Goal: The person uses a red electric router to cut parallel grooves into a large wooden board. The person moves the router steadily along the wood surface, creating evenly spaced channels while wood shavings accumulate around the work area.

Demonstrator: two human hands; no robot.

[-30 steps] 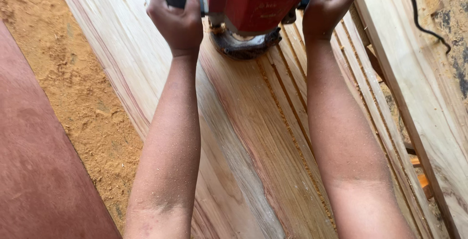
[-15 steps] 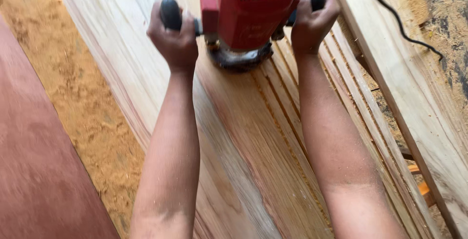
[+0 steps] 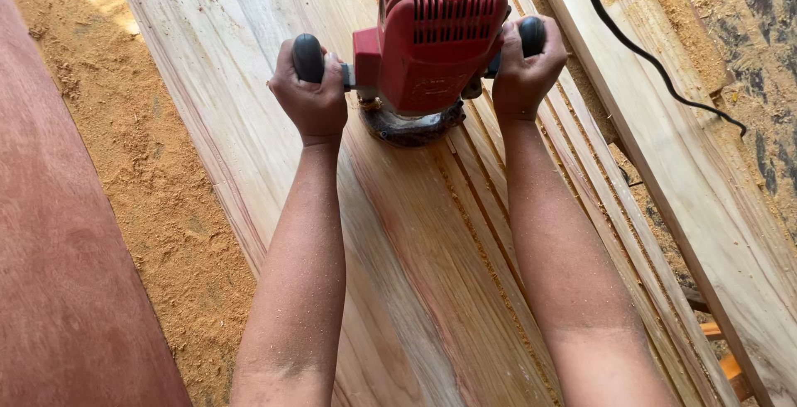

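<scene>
1. Wood workshop floor, sawdust (image 3: 158, 183) thick to the left of the wide plank (image 3: 415, 291); a reddish-brown board (image 3: 58, 274) lies past the sawdust, further left of the plank.
2. Wide plank runs diagonally through the view, pale with pinkish grain, long straight grooves (image 3: 531, 233) cut along its right part.
3. Red router (image 3: 436, 34) sits on the plank near its upper middle, round base (image 3: 411, 125) flat on the wood, vented motor cap facing up.
4. Left hand (image 3: 311, 96) is wrapped tight around the router's black left handle knob (image 3: 308, 57), fingers curled closed on it.
5. Right hand (image 3: 527, 67) is clenched the same way around the black right handle knob (image 3: 532, 35).
6. Both forearms stretch over the plank, dusted with fine sawdust.
7. Black power cord (image 3: 656, 67) trails from the router's top right across a second pale board (image 3: 706, 199) lying right of the plank.
8. Orange object (image 3: 722, 357) peeks out under that board's lower end, kind unclear.
</scene>
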